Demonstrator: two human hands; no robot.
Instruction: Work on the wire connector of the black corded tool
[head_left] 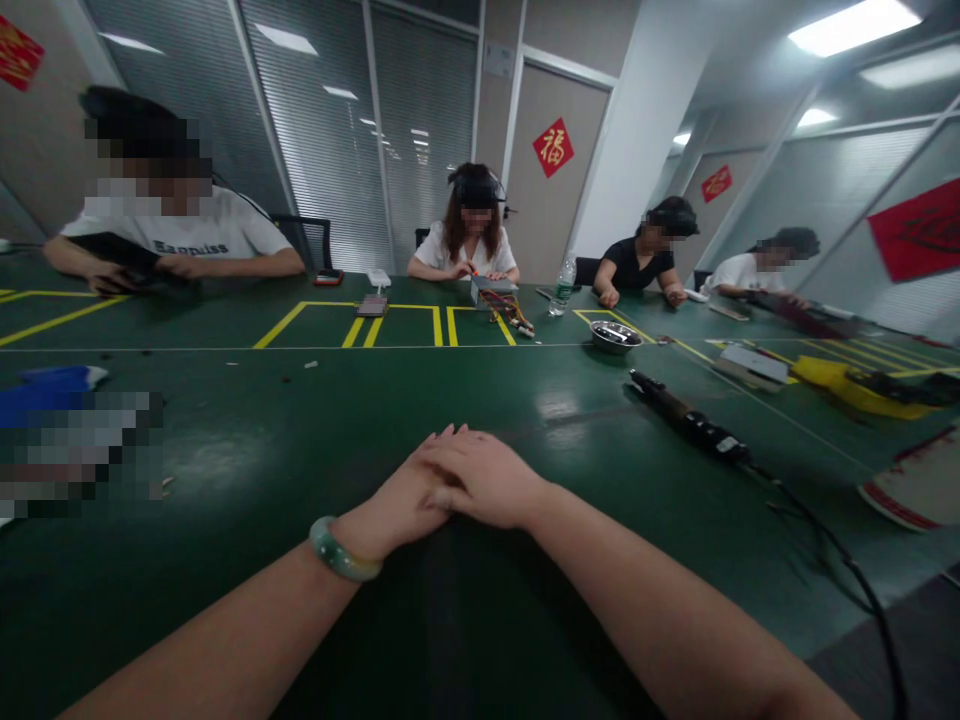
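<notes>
My right hand (487,478) lies flat on top of my left hand (390,510), both resting on the green table (300,440) in front of me. The fingers of both are stretched out and nothing is held in them. A pale green bangle (341,552) sits on my left wrist. The nearest object is a black electric screwdriver (686,418) lying on the table to the right, apart from my hands, with a black cable (840,560) trailing from it.
A metal bowl (615,336) and a water bottle (564,285) stand further back. Yellow lines mark the table. Several people sit at the far side, one at a metal box with coloured wires (499,296). A yellow object (862,388) lies at the right.
</notes>
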